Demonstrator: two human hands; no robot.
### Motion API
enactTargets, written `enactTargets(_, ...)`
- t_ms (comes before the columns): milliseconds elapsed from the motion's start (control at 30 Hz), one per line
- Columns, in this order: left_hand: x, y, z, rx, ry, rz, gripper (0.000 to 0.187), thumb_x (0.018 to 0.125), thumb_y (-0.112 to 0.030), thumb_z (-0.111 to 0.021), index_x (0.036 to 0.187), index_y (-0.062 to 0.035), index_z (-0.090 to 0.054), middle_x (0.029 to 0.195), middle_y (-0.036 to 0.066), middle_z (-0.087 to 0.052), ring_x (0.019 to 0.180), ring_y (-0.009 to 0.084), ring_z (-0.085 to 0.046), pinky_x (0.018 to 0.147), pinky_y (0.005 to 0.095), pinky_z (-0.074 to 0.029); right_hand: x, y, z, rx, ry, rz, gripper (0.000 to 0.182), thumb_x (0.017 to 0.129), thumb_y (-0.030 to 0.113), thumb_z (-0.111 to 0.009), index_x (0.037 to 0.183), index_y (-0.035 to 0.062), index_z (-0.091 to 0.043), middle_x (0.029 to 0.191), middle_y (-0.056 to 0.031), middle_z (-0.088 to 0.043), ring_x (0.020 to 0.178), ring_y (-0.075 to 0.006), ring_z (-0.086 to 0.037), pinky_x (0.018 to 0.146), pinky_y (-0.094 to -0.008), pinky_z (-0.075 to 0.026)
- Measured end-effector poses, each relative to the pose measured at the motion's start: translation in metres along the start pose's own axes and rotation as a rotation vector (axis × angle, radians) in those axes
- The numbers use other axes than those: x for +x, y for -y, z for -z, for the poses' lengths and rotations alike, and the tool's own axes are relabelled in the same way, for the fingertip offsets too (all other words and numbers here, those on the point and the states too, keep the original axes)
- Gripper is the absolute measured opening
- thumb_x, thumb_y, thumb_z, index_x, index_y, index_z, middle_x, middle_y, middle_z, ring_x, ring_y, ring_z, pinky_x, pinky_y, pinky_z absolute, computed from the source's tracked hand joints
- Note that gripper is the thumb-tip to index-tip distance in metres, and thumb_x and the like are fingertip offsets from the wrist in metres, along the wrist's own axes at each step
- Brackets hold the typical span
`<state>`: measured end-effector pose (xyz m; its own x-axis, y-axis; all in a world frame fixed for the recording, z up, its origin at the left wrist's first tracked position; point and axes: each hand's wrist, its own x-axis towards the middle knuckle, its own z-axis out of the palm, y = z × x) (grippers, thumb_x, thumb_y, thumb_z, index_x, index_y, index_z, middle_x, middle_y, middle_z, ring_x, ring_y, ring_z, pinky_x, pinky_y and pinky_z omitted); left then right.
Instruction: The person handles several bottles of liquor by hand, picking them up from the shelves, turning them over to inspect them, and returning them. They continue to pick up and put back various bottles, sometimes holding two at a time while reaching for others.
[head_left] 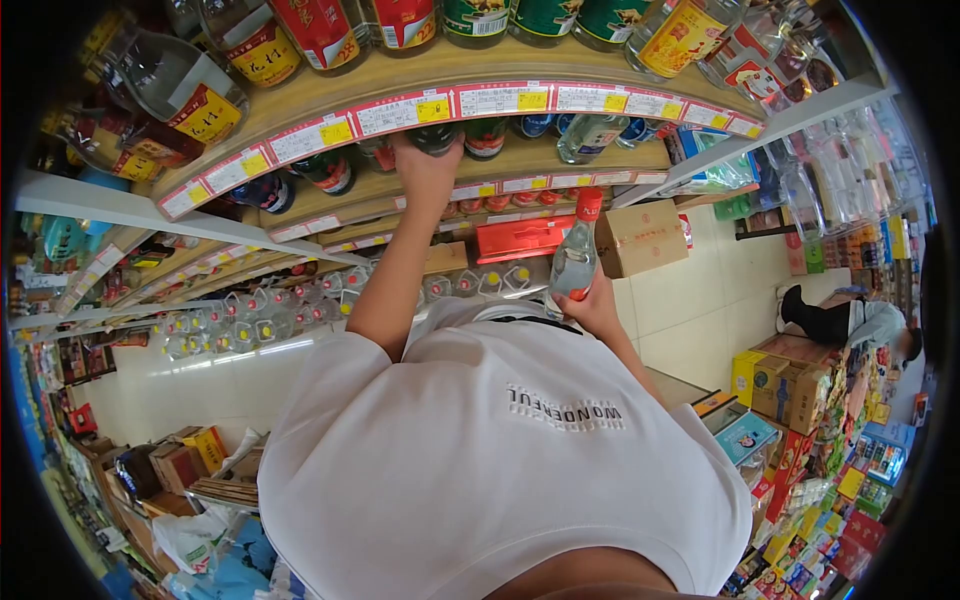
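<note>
My left hand [425,170] reaches up to the second shelf and closes around the base of a dark bottle [436,138] that stands among other bottles there. Its fingertips are partly hidden behind the shelf rail with price tags [400,112]. My right hand [592,305] stays lower, close to my chest, and grips a clear bottle with a red cap [575,255] around its lower part; the bottle is upright. My white T-shirt [500,450] fills the lower middle of the view.
Bottle-filled shelves [250,150] curve across the top and left. A red crate [520,238] and a cardboard box [640,235] sit low ahead. Stacked boxes [780,385] line the right aisle, where another person [850,320] crouches on the tiled floor.
</note>
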<state>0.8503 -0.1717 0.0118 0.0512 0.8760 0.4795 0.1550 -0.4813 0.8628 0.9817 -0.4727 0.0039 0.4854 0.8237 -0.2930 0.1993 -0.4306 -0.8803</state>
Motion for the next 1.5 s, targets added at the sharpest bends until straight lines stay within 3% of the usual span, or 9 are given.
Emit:
enactTargets(200, -0.039, 0.028, 0.014, -0.005, 0.02, 0.06, 0.083, 0.069, -0.019, -0.089, 0.132, -0.0027, -0.037, 0.128, 0.019, -0.054, 0.113, 0.0319, -0.059, 0.094, 0.0405, -0.047, 0.01, -0.009, -0.01, 0.005, 0.037, 0.053, 0.074, 0.067, 0.031, -0.083, 0.124, -0.0014, -0.048, 0.091, -0.0171, -0.071, 0.082, -0.0284, -0.072, 0.076, -0.0382, -0.056)
enactTargets(300, -0.05, 0.027, 0.026, 0.093, 0.073, -0.064, 0.083, 0.068, -0.013, -0.089, 0.13, 0.0004, -0.035, 0.124, 0.017, -0.052, 0.113, 0.0266, -0.055, 0.097, 0.0368, -0.046, 0.015, -0.011, -0.02, -0.044, 0.034, 0.147, 0.077, 0.067, 0.033, -0.083, 0.126, -0.0018, -0.048, 0.093, -0.0186, -0.071, 0.086, -0.0321, -0.072, 0.079, -0.0401, -0.056)
enactTargets(467, -0.059, 0.011, 0.055, -0.327, 0.087, -0.329, 0.078, 0.068, -0.008, -0.088, 0.129, -0.003, -0.041, 0.134, 0.02, -0.053, 0.122, 0.0256, -0.056, 0.104, 0.0377, -0.045, 0.028, 0.013, -0.035, -0.212, 0.086, 0.215, 0.087, 0.067, 0.039, -0.083, 0.132, -0.0036, -0.045, 0.101, -0.0222, -0.07, 0.094, -0.0373, -0.07, 0.084, -0.0419, -0.054)
enactTargets(567, -0.065, -0.014, 0.107, -0.208, 0.218, -0.163, 0.074, 0.068, -0.003, -0.084, 0.128, -0.0017, -0.042, 0.127, 0.018, -0.059, 0.116, 0.0248, -0.059, 0.101, 0.038, -0.048, 0.049, 0.027, -0.053, -0.273, 0.133, 0.283, 0.089, 0.067, 0.041, -0.083, 0.132, -0.0058, -0.044, 0.103, -0.024, -0.069, 0.095, -0.0384, -0.069, 0.086, -0.0425, -0.053)
enactTargets(600, -0.063, -0.033, 0.125, -0.159, 0.185, -0.202, 0.071, 0.067, -0.003, -0.083, 0.127, -0.0012, -0.045, 0.121, 0.016, -0.062, 0.112, 0.0235, -0.061, 0.099, 0.0373, -0.049, 0.057, 0.033, -0.058, -0.336, 0.155, 0.241, 0.089, 0.067, 0.042, -0.082, 0.131, -0.0071, -0.045, 0.102, -0.0246, -0.068, 0.096, -0.0394, -0.068, 0.088, -0.0428, -0.052)
enactTargets(733, -0.09, -0.026, 0.167, -0.279, 0.128, 0.089, 0.077, 0.066, -0.009, -0.088, 0.127, -0.0008, -0.041, 0.124, 0.016, -0.059, 0.108, 0.0213, -0.061, 0.096, 0.0345, -0.049, 0.094, 0.06, -0.089, -0.299, 0.129, 0.426, 0.085, 0.069, 0.044, -0.083, 0.129, -0.0048, -0.048, 0.105, -0.0218, -0.068, 0.099, -0.0385, -0.067, 0.088, -0.0427, -0.051)
enactTargets(867, -0.114, -0.028, 0.205, -0.011, 0.017, 0.154, 0.077, 0.069, -0.006, -0.086, 0.13, -0.0018, -0.039, 0.117, 0.013, -0.059, 0.105, 0.0213, -0.061, 0.093, 0.0338, -0.05, 0.11, 0.114, -0.108, -0.221, 0.155, 0.32, 0.081, 0.07, 0.044, -0.083, 0.126, -0.0035, -0.049, 0.11, -0.0217, -0.067, 0.104, -0.0361, -0.066, 0.09, -0.0416, -0.051)
enactTargets(1000, -0.126, -0.034, 0.235, 0.026, 0.01, 0.399, 0.077, 0.067, -0.021, -0.089, 0.125, -0.0002, -0.043, 0.108, 0.013, -0.062, 0.097, 0.0218, -0.063, 0.087, 0.0342, -0.05, 0.164, 0.104, -0.134, -0.139, 0.046, 0.462, 0.078, 0.071, 0.044, -0.083, 0.124, -0.0025, -0.049, 0.11, -0.0208, -0.068, 0.103, -0.0342, -0.067, 0.09, -0.0407, -0.051)
enactTargets(1500, -0.133, -0.026, 0.26, 0.11, -0.137, 0.463, 0.07, 0.076, -0.021, -0.083, 0.128, 0.005, -0.044, 0.109, 0.018, -0.064, 0.098, 0.0249, -0.063, 0.092, 0.0356, -0.048, 0.212, 0.126, -0.171, -0.105, -0.319, 0.682, 0.081, 0.073, 0.038, -0.085, 0.123, -0.0055, -0.038, 0.101, -0.0242, -0.068, 0.088, -0.0377, -0.07, 0.073, -0.0414, -0.056)
